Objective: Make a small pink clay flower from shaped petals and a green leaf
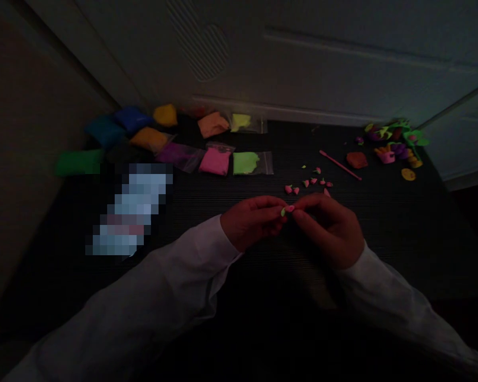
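Between the fingertips of both hands is a small pink clay piece (pixel 290 208) with a light green clay leaf (pixel 283 211) at its left side. My left hand (pixel 255 220) is closed in a pinch at the green part. My right hand (pixel 332 225) pinches the pink part from the right. Just beyond the fingers lie several small pink clay buds (pixel 289 189) with green tips. A loose bit of green clay (pixel 303 166) lies farther back. Near the right fingers rests a pink clay scrap (pixel 326 192), partly hidden by the hand.
Bags of coloured clay, such as pink (pixel 215 161) and light green (pixel 246 163), line the back left. A pink modelling stick (pixel 340 165) and a reddish-brown clay lump (pixel 357 159) lie right. Finished clay figures (pixel 396 135) stand at the far right corner. A blurred bright screen (pixel 129 212) lies left.
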`<move>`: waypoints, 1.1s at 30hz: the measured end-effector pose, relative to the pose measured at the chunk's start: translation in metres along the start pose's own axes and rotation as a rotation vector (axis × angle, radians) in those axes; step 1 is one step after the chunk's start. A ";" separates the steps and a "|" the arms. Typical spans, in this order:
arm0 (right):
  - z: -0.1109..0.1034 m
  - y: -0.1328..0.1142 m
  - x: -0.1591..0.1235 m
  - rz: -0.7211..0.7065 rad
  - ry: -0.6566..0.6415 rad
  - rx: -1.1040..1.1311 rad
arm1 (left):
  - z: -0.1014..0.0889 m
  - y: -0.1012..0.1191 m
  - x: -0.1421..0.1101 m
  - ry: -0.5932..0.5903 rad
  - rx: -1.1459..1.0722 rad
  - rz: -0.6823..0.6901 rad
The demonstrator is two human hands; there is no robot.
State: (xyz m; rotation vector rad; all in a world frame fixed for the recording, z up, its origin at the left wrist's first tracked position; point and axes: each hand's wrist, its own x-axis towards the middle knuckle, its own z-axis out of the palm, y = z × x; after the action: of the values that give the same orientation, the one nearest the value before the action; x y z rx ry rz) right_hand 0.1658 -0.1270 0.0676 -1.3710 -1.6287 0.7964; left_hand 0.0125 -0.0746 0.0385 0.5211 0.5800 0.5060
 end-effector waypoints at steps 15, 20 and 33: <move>0.002 0.001 0.000 -0.020 -0.017 0.021 | 0.001 0.001 -0.002 -0.019 0.024 0.013; 0.002 0.002 0.001 -0.044 0.005 -0.039 | 0.004 0.001 -0.002 0.002 0.023 0.013; 0.000 0.001 0.001 -0.076 -0.012 -0.043 | 0.003 0.001 -0.002 -0.009 0.013 0.001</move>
State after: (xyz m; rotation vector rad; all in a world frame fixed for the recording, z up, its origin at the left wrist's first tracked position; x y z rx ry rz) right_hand 0.1658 -0.1258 0.0667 -1.3284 -1.7051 0.7301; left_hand 0.0123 -0.0760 0.0419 0.5355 0.5745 0.5010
